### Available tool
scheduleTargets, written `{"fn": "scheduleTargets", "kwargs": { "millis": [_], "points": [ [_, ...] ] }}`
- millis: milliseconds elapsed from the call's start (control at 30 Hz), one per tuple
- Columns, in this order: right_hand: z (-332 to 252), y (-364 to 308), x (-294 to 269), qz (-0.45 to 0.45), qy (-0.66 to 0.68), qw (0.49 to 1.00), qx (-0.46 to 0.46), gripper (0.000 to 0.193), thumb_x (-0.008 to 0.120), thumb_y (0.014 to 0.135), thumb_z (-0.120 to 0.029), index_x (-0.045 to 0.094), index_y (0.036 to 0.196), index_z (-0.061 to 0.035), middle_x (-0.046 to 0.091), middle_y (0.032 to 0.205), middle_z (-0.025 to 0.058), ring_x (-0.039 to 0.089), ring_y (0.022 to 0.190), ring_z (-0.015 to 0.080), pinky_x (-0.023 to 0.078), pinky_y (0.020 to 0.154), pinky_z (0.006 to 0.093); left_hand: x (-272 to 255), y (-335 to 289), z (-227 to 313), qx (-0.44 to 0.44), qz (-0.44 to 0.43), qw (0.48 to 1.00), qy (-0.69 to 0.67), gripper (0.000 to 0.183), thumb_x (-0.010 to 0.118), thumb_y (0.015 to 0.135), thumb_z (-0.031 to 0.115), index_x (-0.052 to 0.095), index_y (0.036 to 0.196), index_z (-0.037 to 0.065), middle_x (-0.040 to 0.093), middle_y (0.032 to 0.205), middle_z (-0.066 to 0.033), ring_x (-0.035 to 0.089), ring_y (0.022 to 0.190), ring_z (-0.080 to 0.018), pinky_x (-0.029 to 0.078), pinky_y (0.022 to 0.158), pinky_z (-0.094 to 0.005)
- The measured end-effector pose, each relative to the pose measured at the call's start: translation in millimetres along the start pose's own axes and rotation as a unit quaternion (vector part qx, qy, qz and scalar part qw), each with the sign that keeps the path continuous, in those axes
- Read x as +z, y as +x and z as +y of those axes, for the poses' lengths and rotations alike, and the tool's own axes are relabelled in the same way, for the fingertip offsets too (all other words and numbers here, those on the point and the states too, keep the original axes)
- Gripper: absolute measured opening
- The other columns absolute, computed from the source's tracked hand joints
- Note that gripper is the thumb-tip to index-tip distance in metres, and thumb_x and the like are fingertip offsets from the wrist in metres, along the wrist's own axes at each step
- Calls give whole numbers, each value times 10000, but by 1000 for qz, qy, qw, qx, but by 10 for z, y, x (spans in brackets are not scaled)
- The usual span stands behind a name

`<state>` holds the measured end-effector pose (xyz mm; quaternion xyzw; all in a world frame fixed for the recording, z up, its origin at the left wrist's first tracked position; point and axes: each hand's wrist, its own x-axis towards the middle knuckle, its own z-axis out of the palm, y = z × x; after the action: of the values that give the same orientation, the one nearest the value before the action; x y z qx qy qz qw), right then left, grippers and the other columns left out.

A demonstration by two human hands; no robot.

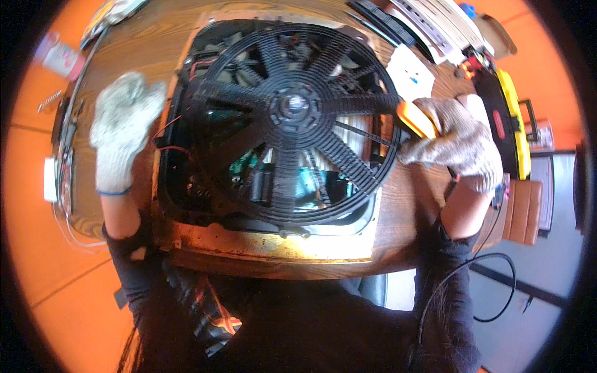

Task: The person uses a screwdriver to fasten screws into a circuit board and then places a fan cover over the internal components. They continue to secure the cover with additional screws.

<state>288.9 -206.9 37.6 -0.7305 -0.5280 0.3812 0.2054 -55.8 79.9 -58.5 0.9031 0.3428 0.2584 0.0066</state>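
A round black fan [293,163] with wide ribbed spokes lies over a dark, rusty-edged metal housing [267,244] on the wooden table. Through the gaps in the fan, green boards and wires show. My right hand [457,140], in a grey-white knit glove, grips a tool with a yellow-and-black handle [415,119] at the fan's right rim. The tool's working end is hard to make out. My left hand [126,132], in a similar glove, is beside the housing's left side. It holds nothing, its thumb apart from the slightly blurred fingers.
Thin red wires [174,148] run along the housing's left side. A black-and-yellow case [507,124] stands at the right, near a white paper [409,73]. Long black and white parts [429,28] lie at the back right. A black cable [511,280] loops beside my right arm.
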Motion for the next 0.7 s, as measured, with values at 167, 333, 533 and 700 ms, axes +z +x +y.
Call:
{"fn": "scheduleTargets", "kwargs": {
  "millis": [167, 333, 533, 700],
  "points": [
    [140, 91, -26, -41, 99, 994, 35, 614, 914, 615, -155, 646, 1151, -24, 683, 860, 33, 619, 723, 83, 511, 647, 233, -364, 49, -73, -161, -215, 922, -279, 283, 705, 865, 240, 661, 1030, 14, 678, 962, -63, 604, 889, -150, 484, 789, -290],
    [86, -94, -105, 60, 72, 993, 69, 556, 849, 730, -276, 632, 1177, -26, 676, 782, 28, 616, 591, 72, 480, 479, 204, -732, -21, -28, -144, -218, 917, -303, 464, 660, 896, 266, 593, 1250, -27, 589, 1301, -145, 559, 1150, -189, 425, 991, -297],
    [45, 245, 183, 279, 33, 960, 4, 564, 655, 829, -613, 666, 932, -59, 623, 698, 16, 594, 592, 62, 457, 475, 201, -791, -196, 423, -66, -196, 961, -183, 504, 649, 885, 290, 581, 1271, -28, 556, 1312, -199, 522, 1197, -264, 381, 1046, -368],
    [119, 458, 424, 287, -71, 955, -20, 663, 599, 816, -685, 683, 1071, -79, 673, 775, 114, 653, 702, 220, 495, 645, 352, -814, -473, 808, -54, -120, 989, -68, 233, 690, 850, 216, 707, 812, -14, 522, 1334, -265, 535, 1200, -356, 404, 1028, -418]
  ]
}}
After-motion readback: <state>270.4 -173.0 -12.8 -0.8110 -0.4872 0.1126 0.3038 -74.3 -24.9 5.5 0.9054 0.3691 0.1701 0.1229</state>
